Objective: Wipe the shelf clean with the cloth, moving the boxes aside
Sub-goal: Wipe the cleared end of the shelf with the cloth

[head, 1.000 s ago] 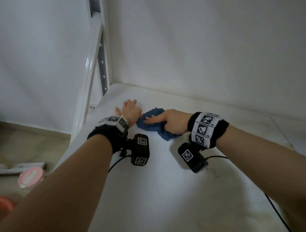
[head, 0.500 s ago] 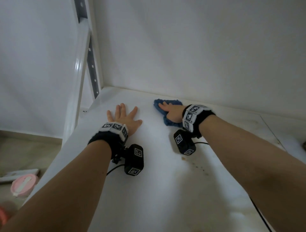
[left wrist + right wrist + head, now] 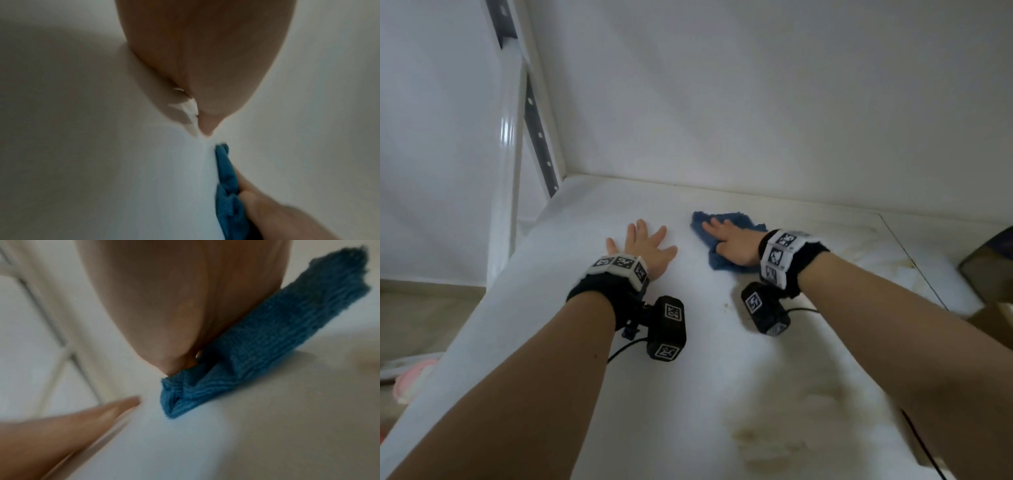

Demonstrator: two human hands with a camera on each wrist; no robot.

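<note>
A blue cloth lies on the white shelf near the back wall. My right hand rests flat on it, fingers straight, pressing it down; in the right wrist view the cloth bunches out under the palm. My left hand lies flat on the bare shelf to the cloth's left, fingers spread, holding nothing. The left wrist view shows the cloth and my right fingers beside it. A dark box and a cardboard box sit at the far right edge.
A white upright post and a slotted rail stand at the shelf's left end. The back wall runs close behind the cloth. Brownish stains mark the near shelf. A pink-lidded item lies on the floor at lower left.
My right hand went from gripping the bunched cloth beside my left hand to pressing flat on it, farther back and right. The left hand's fingers spread flat.
</note>
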